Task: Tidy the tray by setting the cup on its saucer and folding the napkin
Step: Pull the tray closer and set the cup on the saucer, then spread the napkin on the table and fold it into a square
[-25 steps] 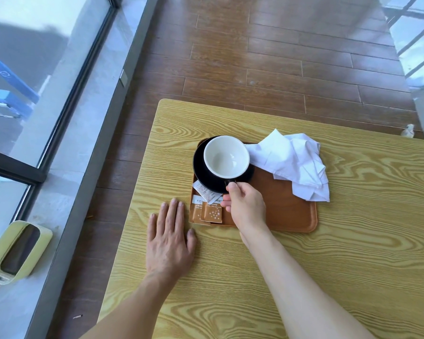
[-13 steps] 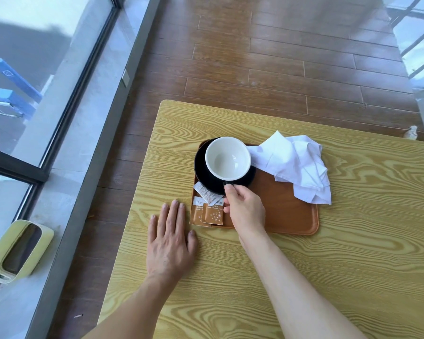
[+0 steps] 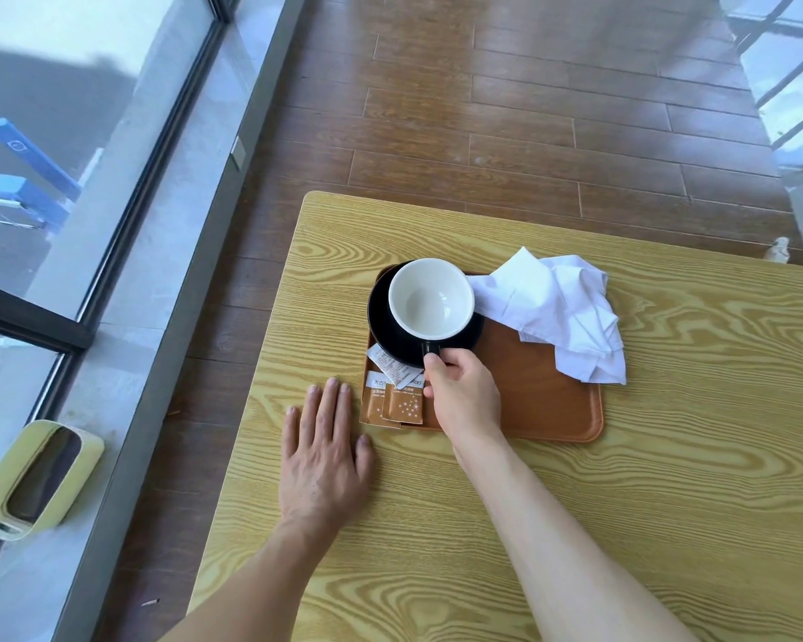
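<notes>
A cup (image 3: 431, 298), white inside and black outside, stands on a black saucer (image 3: 380, 322) at the left end of a brown tray (image 3: 538, 400). My right hand (image 3: 462, 393) pinches the cup's black handle at its near side. A crumpled white napkin (image 3: 562, 312) lies over the tray's far right corner, touching the cup. My left hand (image 3: 323, 449) rests flat on the table just left of the tray's near corner, fingers straight.
Brown sugar packets (image 3: 392, 403) and a white paper slip (image 3: 390, 366) lie at the tray's near left corner. The wooden table (image 3: 691, 479) ends at the left, close to my left hand. A green bin (image 3: 33, 479) sits on the floor by the window.
The cup has stayed on the saucer with my right hand still on its handle. My left hand has not moved.
</notes>
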